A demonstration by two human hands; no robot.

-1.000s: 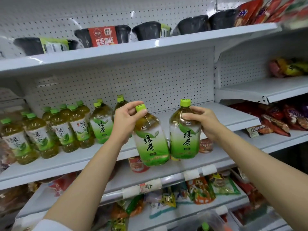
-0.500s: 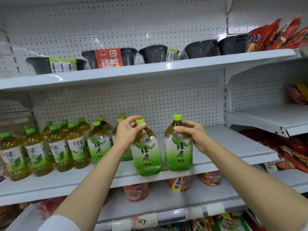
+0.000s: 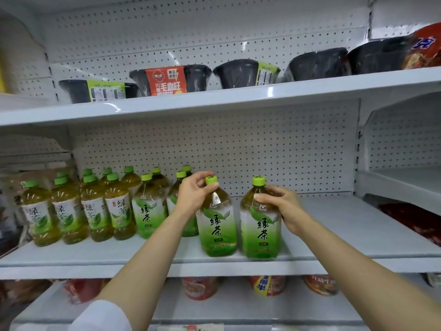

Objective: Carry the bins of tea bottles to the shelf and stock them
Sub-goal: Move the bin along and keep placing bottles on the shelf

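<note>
Now left hand (image 3: 193, 194) and right hand (image 3: 282, 206) gripping two bottle necks, shelf (image 3: 143, 254)

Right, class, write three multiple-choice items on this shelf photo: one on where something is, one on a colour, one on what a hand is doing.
1. Where do the two bottles in the hands stand?
A. on the top shelf
B. on the middle shelf, right of the other tea bottles
C. in a bin

2. What colour are the bottle caps?
A. red
B. white
C. green

3. What is the left hand doing?
A. hanging free
B. pinching a bottle's cap
C. pressing flat on the shelf

Answers:
1 B: the left bottle and the right bottle rest on the middle shelf.
2 C: each cap is lime green.
3 B: the left hand has its fingers round the cap; the right hand grips the other bottle's neck.
</note>
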